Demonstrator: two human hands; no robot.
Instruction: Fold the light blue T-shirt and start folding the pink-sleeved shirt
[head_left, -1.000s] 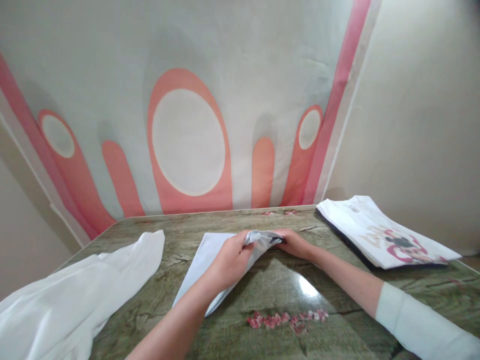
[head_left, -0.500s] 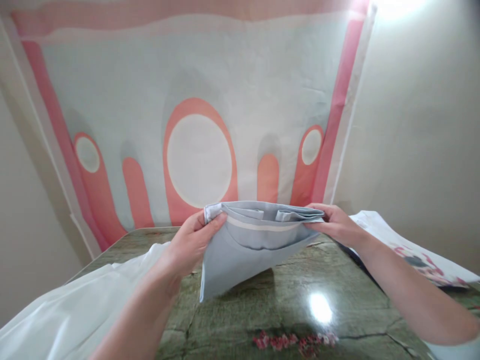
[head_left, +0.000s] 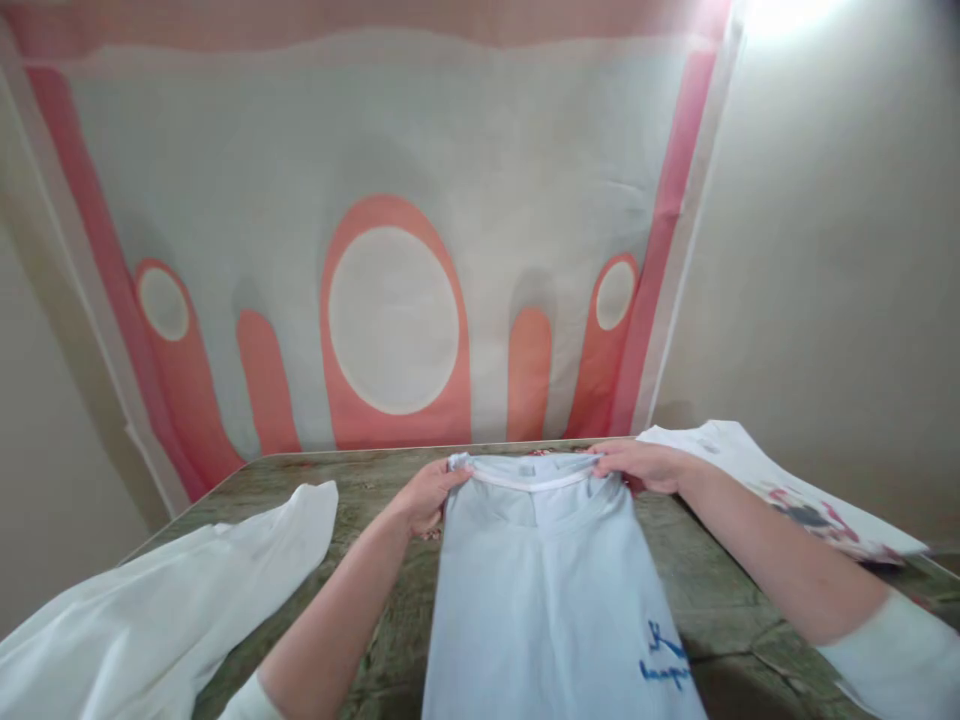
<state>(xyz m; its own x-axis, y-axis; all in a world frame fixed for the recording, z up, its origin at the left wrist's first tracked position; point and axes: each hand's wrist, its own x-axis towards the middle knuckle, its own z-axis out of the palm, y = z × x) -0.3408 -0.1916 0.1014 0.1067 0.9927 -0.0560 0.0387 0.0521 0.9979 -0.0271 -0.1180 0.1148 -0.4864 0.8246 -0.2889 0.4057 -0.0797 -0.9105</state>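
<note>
A light blue T-shirt (head_left: 536,590), its sides folded in, stretches toward me with its neckline at the far end. Blue lettering shows at its lower right; the bottom runs out of view. My left hand (head_left: 433,492) is closed on the far left corner by the collar, thumb on top. At the far right corner, my right hand (head_left: 637,464) pinches the fabric, its fingertips partly hidden under the cloth. Whether the shirt's near part rests on the table I cannot tell.
White cloth (head_left: 225,570) lies loosely at the left of the green, stone-patterned table (head_left: 375,620). On the right is a white T-shirt (head_left: 720,450) with a pink and dark print. Behind the table hangs a pink and white backdrop (head_left: 480,150).
The blue T-shirt was raised and folded back on itself, hiding its lettering. Both hands have lowered it, and its front now extends toward me, showing the lettering.
</note>
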